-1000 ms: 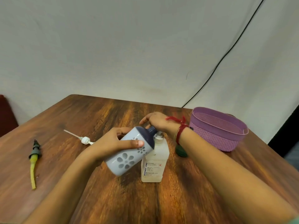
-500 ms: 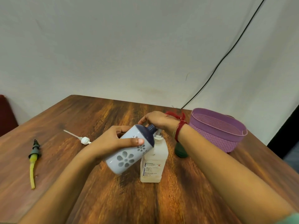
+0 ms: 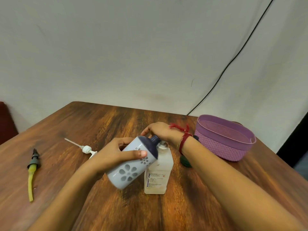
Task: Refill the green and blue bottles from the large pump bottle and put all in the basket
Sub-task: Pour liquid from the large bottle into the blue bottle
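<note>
Wooden table (image 3: 103,124) – black cable (image 3: 230,64) runs down white wall (image 3: 116,47)

Three bottles are in view: one blue bottle (image 3: 131,165), one large white bottle (image 3: 158,175) and one green bottle (image 3: 185,161), mostly hidden. There is one purple basket (image 3: 221,147), plus two loose dispenser heads, a white pump (image 3: 86,149) and a dark sprayer head (image 3: 34,160) with a yellow tube.
</note>
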`<state>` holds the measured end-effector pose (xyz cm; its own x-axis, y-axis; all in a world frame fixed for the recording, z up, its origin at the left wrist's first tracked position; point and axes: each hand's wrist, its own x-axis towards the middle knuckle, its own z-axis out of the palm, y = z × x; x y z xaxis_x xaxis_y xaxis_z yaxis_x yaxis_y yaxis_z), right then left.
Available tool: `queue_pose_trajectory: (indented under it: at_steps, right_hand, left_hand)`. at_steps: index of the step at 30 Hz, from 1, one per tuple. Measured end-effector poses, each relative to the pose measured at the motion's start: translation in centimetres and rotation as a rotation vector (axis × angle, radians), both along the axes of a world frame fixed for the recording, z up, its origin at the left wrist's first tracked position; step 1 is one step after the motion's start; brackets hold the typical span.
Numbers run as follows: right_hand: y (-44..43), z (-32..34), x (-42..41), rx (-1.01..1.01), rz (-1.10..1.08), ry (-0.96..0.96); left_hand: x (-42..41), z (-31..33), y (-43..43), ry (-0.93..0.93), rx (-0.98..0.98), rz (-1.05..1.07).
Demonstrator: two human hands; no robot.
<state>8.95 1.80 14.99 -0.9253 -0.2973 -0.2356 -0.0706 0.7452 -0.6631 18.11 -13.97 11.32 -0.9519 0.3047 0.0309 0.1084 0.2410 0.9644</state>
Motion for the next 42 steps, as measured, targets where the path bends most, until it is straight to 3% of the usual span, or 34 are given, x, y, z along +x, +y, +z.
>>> queue_pose_trajectory:
  at_steps: [5, 10, 15, 20, 26, 31, 35, 42]
  right_hand:
    - [0.0, 1.2, -0.2, 0.111, 0.040, 0.021]
    - [0.2, -0.3, -0.2, -0.034, -0.003, -0.005]
    - [-0.1, 1.0, -0.6, 0.130, 0.036, 0.066]
    - [0.1, -0.1, -0.2, -0.018, 0.004, -0.001]
    - [-0.2, 1.1, -0.5, 0.121, 0.029, 0.040]
    - [0.1, 0.3, 0.3, -0.023, 0.011, 0.020]
    - [-0.1, 1.4, 0.0, 0.152, 0.054, 0.039]
    - [0.0, 0.1, 0.1, 0.012, -0.015, 0.013]
  left_hand:
    - [0.0, 0.3, 0.0, 0.005, 0.009, 0.001]
    - [0.1, 0.1, 0.0, -0.007, 0.018, -0.010]
    - [0.0, 0.7, 0.0, 0.011, 0.021, -0.017]
    - [0.2, 0.3, 0.0, 0.001, 0.003, -0.027]
    - [0.1, 0.6, -0.1, 0.008, 0.001, -0.015]
    - [0.1, 0.2, -0.1, -0.012, 0.009, -0.017]
    - [0.0, 0.3, 0.0, -0.005, 0.017, -0.006]
    - [0.0, 0.0, 0.0, 0.010, 0.024, -0.013]
